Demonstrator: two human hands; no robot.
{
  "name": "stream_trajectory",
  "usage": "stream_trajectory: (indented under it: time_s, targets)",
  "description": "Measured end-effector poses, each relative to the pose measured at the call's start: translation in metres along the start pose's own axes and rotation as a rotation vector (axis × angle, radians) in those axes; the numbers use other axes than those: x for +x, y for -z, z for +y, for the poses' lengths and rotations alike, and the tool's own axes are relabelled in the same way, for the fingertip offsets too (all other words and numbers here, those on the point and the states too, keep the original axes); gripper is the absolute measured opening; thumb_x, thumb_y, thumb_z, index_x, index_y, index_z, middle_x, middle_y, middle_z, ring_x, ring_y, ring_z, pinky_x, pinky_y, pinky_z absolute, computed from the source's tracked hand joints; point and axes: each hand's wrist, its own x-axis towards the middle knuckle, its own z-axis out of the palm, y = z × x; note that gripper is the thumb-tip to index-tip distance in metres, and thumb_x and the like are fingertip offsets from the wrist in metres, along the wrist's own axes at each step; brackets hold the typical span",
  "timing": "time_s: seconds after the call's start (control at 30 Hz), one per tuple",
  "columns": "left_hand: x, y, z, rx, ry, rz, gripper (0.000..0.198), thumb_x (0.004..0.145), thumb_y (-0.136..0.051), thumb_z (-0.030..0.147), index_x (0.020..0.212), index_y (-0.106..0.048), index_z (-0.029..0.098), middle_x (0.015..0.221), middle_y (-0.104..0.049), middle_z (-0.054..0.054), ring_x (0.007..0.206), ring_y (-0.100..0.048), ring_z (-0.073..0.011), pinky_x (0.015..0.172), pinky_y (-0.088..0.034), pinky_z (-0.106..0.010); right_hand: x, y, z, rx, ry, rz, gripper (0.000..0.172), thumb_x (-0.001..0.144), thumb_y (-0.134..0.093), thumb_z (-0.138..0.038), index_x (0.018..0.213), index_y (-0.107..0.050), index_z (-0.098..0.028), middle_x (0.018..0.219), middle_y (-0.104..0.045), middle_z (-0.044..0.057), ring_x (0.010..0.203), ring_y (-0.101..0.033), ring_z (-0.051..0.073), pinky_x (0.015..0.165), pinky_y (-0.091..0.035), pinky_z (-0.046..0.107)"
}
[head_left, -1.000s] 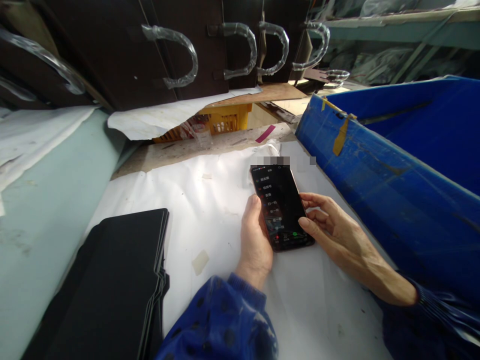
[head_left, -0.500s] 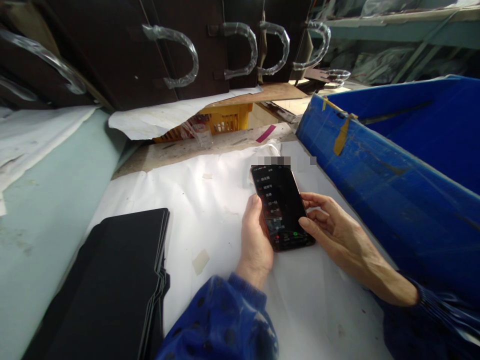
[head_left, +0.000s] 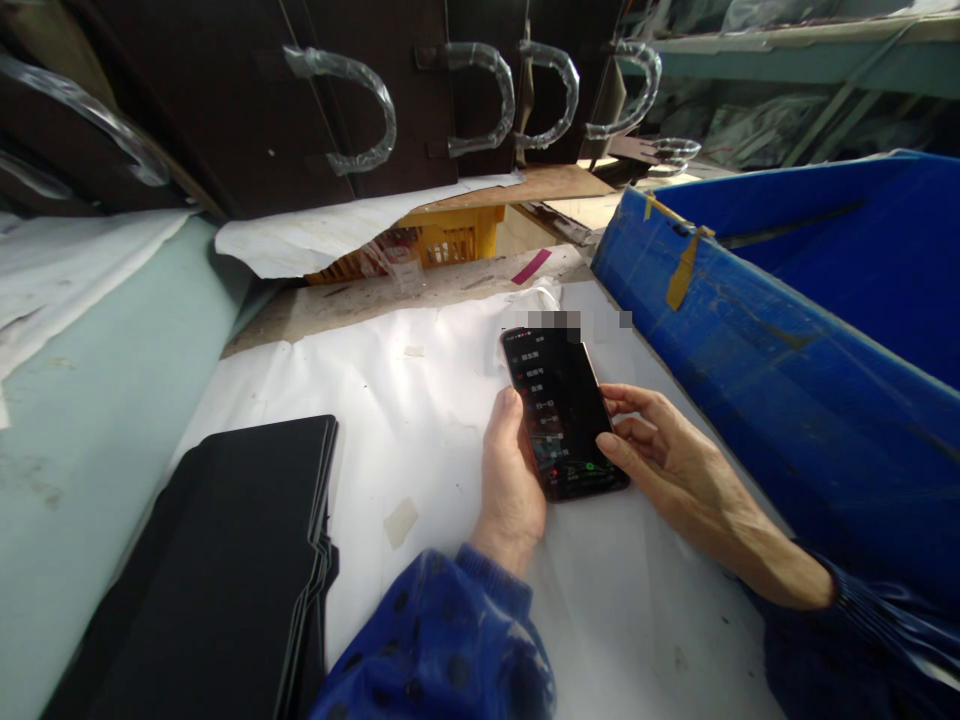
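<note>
A smartphone with a dark menu on its screen is held over the white-covered work surface. My left hand grips its left edge, thumb along the side; the fingers behind the phone are hidden. On the opposite edge, my right hand pinches the phone, with the thumb at the lower right of the screen and the fingertips along the side. To the left lies a stack of black flat sheets with notched edges, apart from both hands.
A blue bin borders the right side. Dark brown panels with plastic-wrapped handles stand at the back, above a yellow crate. White sheeting overhangs the crate. A pale green surface lies left.
</note>
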Motion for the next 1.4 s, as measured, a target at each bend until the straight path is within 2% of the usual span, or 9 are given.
stream_trajectory:
  time_s: [0.13,0.53,0.93,1.07,1.23,1.4]
  targets:
    - [0.0000,-0.0001,0.0000,0.001,-0.005,0.000,0.023,0.088,-0.061,0.042,0.087,-0.066,0.019,0.078,-0.069,-0.002,0.091,-0.069,-0.0257,0.095,-0.049,-0.041,0.0006,-0.0003,-0.0007,0.002,0.007,-0.004,0.045,0.093,-0.062,-0.051,0.127,-0.051,-0.024,0.106,-0.066,0.008,0.085,-0.069,0.020,0.072,-0.057,0.034]
    - [-0.0011,-0.0008,0.0003,0.018,-0.017,0.014,0.025,0.093,-0.054,0.038,0.090,-0.067,0.017,0.080,-0.068,-0.001,0.078,-0.066,-0.0192,0.091,-0.051,-0.038,0.0006,-0.0011,-0.0034,0.005,0.020,0.006,0.043,0.092,-0.063,-0.050,0.125,-0.052,-0.024,0.106,-0.065,0.007,0.082,-0.068,0.018,0.071,-0.058,0.032]
    - [-0.0019,-0.0018,0.0008,0.010,0.006,0.010,0.027,0.089,-0.058,0.043,0.089,-0.068,0.018,0.080,-0.071,-0.003,0.092,-0.070,-0.0266,0.093,-0.050,-0.041,0.0012,-0.0004,-0.0030,-0.021,0.025,0.022,0.044,0.090,-0.064,-0.051,0.124,-0.053,-0.025,0.098,-0.066,0.006,0.078,-0.068,0.019,0.069,-0.058,0.033]
    - [-0.0008,-0.0002,-0.0001,0.036,-0.015,0.025,0.027,0.087,-0.061,0.044,0.092,-0.069,0.019,0.081,-0.070,-0.002,0.087,-0.068,-0.0241,0.089,-0.050,-0.039,0.0004,-0.0010,-0.0019,-0.023,0.019,0.021,0.044,0.091,-0.063,-0.050,0.125,-0.053,-0.024,0.101,-0.066,0.006,0.080,-0.068,0.018,0.070,-0.058,0.032]
    - [-0.0009,0.0002,-0.0001,0.023,0.004,0.013,0.030,0.092,-0.055,0.043,0.095,-0.069,0.016,0.084,-0.071,-0.004,0.079,-0.065,-0.0207,0.080,-0.050,-0.035,0.0002,0.0000,-0.0025,-0.019,0.007,0.018,0.044,0.091,-0.064,-0.050,0.125,-0.053,-0.024,0.103,-0.067,0.007,0.079,-0.068,0.018,0.070,-0.057,0.032]
    - [-0.0022,-0.0013,0.0006,0.036,0.005,0.013,0.032,0.089,-0.058,0.045,0.094,-0.071,0.017,0.083,-0.072,-0.005,0.082,-0.068,-0.0247,0.083,-0.050,-0.038,0.0005,0.0011,-0.0046,-0.026,0.007,0.027,0.045,0.090,-0.065,-0.052,0.124,-0.054,-0.024,0.102,-0.069,0.007,0.080,-0.068,0.019,0.071,-0.057,0.033]
